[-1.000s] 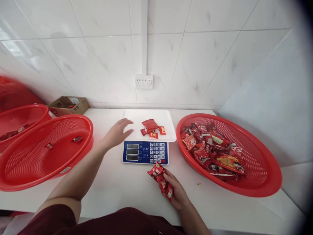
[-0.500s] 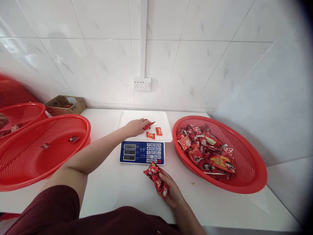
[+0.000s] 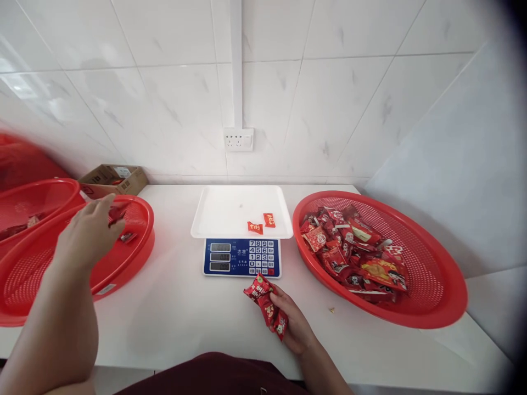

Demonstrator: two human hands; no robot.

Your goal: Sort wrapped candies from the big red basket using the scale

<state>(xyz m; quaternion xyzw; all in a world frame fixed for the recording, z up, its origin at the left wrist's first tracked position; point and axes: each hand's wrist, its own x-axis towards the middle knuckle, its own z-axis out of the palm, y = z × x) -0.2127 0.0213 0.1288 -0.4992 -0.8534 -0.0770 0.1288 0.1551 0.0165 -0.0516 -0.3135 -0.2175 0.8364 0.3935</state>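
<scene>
Your left hand (image 3: 88, 233), gripping a red packet (image 3: 117, 212), has swung over the basket (image 3: 107, 264) below it, leaving two small packets (image 3: 255, 227) (image 3: 269, 220) on the tray (image 3: 222, 211) to its right, while your right hand (image 3: 295, 326) clasps red-wrapped snacks (image 3: 267, 308).

1. Red baskets (image 3: 438, 282): 3. Two left, one right.
2. Scale (image 3: 242, 258): 1, center. Displays (image 3: 220, 257): 3.
3. Small orange-red packets (image 3: 255, 227): 2, center.
4. Red packets (image 3: 267, 310), lower center: overlapping, at least 2. Right pile: too overlapped to count.
5. Cardboard box (image 3: 125, 185): 1, left.
6. Socket plate (image 3: 239, 140): 1, upper center.
7. Gold bit (image 3: 331, 310): 1, lower right.
</scene>
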